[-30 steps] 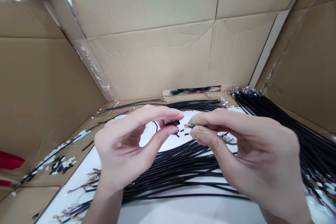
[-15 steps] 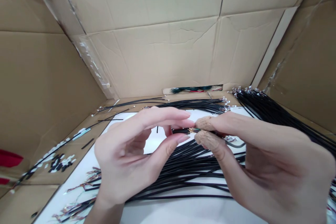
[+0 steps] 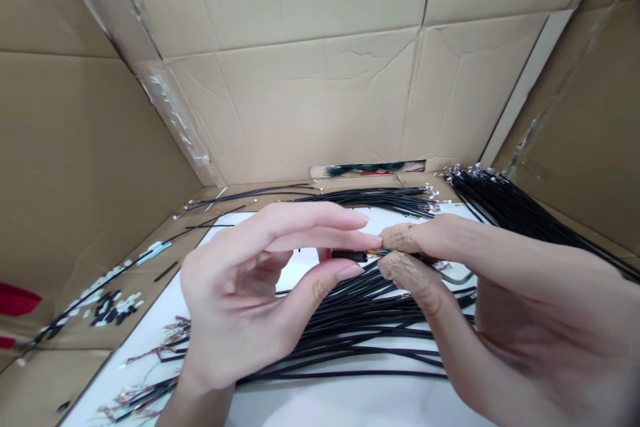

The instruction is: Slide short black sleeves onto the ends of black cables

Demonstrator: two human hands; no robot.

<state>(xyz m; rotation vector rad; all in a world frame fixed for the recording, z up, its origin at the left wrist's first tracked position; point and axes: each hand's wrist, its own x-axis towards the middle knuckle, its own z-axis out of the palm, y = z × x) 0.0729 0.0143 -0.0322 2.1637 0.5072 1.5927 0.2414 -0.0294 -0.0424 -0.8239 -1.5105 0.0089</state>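
Note:
My left hand (image 3: 260,287) holds a short black sleeve (image 3: 351,256) between its thumb and fingers, near the middle of the view. From the sleeve's right end, thin coloured wires (image 3: 379,253) run into the pinch of my right hand (image 3: 505,293). Tan tape covers that hand's thumb and finger tips, which press together on the wires. Below both hands, a bundle of black cables (image 3: 350,340) lies on the white surface (image 3: 350,403), with bare coloured wire ends at its left.
Cardboard walls (image 3: 300,100) stand at the back and sides. Another black cable bundle (image 3: 510,207) lies at the right, and a smaller one (image 3: 375,198) at the back. Small black and white pieces (image 3: 113,307) are scattered at the left, near a red item (image 3: 19,300).
Both hands have shifted slightly to the right. My left thumb and fingers are a little farther apart, and more of the black sleeve shows.

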